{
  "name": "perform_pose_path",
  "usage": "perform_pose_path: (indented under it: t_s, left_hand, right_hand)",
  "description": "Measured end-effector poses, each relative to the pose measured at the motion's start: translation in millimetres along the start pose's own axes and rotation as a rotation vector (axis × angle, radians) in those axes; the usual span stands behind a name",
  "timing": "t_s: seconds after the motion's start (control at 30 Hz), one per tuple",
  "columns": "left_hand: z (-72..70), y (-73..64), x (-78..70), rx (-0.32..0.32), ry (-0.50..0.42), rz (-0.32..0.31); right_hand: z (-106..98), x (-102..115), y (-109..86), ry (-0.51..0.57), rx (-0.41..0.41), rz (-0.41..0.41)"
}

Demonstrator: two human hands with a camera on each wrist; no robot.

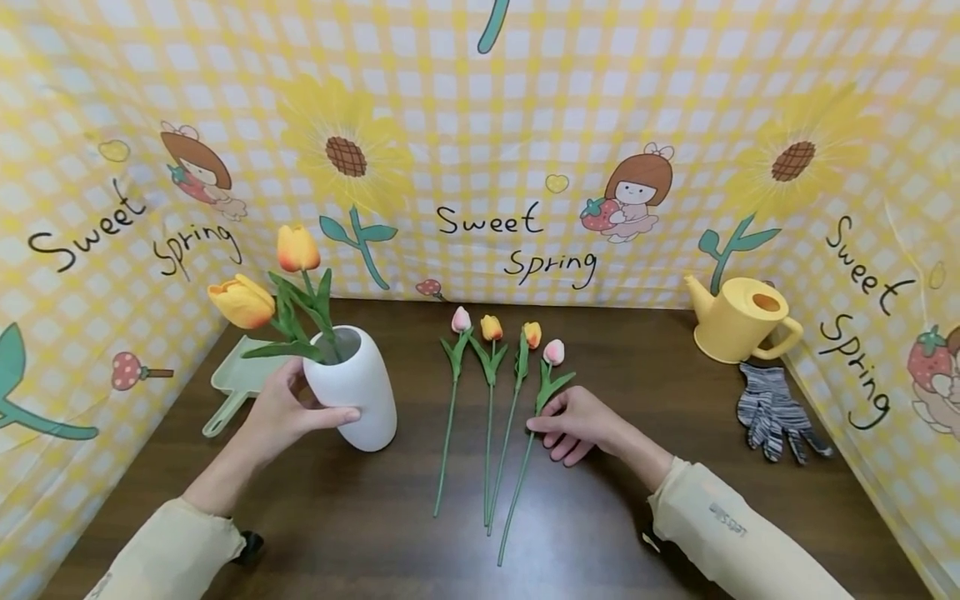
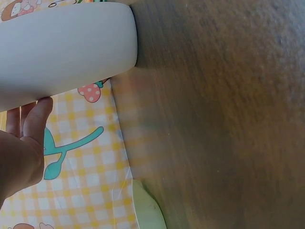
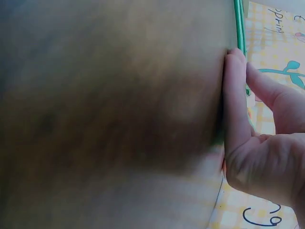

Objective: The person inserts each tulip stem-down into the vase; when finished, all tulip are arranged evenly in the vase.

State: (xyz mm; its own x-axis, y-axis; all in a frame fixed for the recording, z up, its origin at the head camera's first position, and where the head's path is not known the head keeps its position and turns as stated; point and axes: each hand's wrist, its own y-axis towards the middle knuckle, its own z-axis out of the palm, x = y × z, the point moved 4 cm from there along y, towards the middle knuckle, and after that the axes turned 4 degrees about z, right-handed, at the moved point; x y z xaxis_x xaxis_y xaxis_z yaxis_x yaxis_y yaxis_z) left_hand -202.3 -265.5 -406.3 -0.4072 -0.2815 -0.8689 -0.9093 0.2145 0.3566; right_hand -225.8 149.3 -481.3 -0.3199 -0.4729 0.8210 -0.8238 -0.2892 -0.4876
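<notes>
My left hand point(image 1: 288, 410) grips a white vase point(image 1: 363, 404) from its left side, thumb across the front. Out of the vase lean two large orange-yellow tulips, one upper point(image 1: 297, 248) and one lower point(image 1: 242, 302). My right hand point(image 1: 579, 421) pinches the stem of a pink tulip point(image 1: 553, 352), the rightmost in a row on the table. Left of it lie two yellow-orange tulips point(image 1: 532, 335) and another pink tulip point(image 1: 461, 319). In the left wrist view, the vase point(image 2: 71, 52) hides part of the fingers. Blur covers much of the right wrist view.
A yellow watering can point(image 1: 738, 321) stands at the back right, with a grey knitted glove point(image 1: 776, 412) before it. Behind my left hand lies a pale green dustpan point(image 1: 234, 379). Checked yellow cloth point(image 1: 480, 125) walls the brown table point(image 1: 420, 558) at back and sides.
</notes>
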Motion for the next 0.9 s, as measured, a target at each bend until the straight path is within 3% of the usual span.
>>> perform_pose_path:
  t_s: [0.2, 0.9]
  left_hand:
    - [8.8, -4.3, 3.2, 0.014, -0.032, -0.016]
    - [-1.8, 0.4, -2.8, 0.008, 0.017, -0.004]
  right_hand:
    - [-2, -6, -2.1, -0.024, -0.003, 0.035]
    - [2, 6, 3.1, -0.043, 0.035, -0.012]
